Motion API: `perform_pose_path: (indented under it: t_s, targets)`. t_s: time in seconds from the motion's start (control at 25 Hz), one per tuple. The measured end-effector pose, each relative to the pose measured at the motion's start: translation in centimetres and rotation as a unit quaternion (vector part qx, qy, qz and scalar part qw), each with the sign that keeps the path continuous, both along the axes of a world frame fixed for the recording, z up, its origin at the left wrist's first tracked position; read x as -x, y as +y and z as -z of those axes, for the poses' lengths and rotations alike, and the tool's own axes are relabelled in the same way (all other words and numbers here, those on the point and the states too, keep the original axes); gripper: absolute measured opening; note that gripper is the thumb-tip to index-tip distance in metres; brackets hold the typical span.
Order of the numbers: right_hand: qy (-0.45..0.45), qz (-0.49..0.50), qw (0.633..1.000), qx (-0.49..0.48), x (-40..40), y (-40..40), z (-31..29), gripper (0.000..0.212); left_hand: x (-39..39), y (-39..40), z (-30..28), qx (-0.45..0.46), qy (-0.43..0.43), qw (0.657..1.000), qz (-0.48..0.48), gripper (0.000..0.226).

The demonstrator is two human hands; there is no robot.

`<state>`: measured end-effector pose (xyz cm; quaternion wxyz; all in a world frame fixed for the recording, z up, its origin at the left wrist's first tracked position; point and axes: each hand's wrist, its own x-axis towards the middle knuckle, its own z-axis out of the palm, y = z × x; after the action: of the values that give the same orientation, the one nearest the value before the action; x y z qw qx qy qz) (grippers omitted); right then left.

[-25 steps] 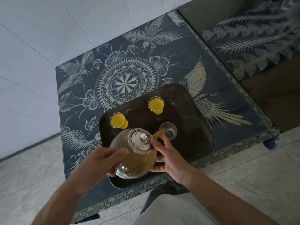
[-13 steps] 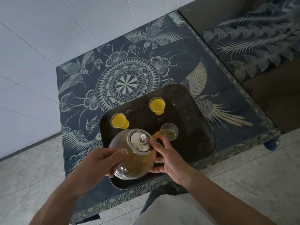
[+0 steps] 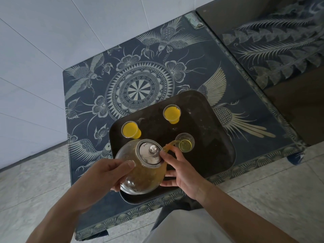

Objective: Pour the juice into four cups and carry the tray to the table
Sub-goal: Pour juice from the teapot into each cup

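Head view: left hand fingers wrapped round the glass teapot, tipping it; right hand fingers press the lid, apparently to keep it seated. Juice streams from the spout into the third cup just beyond the right fingers. Two full cups stand farther off on the tray; no fourth visible.

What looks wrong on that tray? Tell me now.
No clear spill: the stream from the teapot lands inside the near cup. The two far cups stand upright, full. Only three cups show on the tray; a fourth may hide under the teapot. Pale smears mark the tray, cause unclear.
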<state>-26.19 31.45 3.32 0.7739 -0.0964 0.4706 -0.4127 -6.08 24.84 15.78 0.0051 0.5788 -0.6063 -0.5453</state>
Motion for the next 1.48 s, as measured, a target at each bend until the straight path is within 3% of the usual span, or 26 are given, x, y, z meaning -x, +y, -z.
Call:
perform_pose_path:
  t_s: [0.32,0.52,1.48]
  targets:
    - [-0.009,0.005,1.000,0.004,-0.1,-0.3,-0.3,0.071,0.4,-0.5,-0.7,-0.001,-0.007,1.000,0.004,0.068]
    - [-0.013,0.007,1.000,0.004,-0.3,-0.3,-0.5,0.072,1.0,-0.7,-1.2,0.008,-0.027,1.000,0.010,0.044]
    - [-0.012,-0.019,1.000,-0.001,-0.6,-0.1,-0.2,0.075,1.0,-0.5,-2.5,0.025,-0.046,0.999,0.008,0.042]
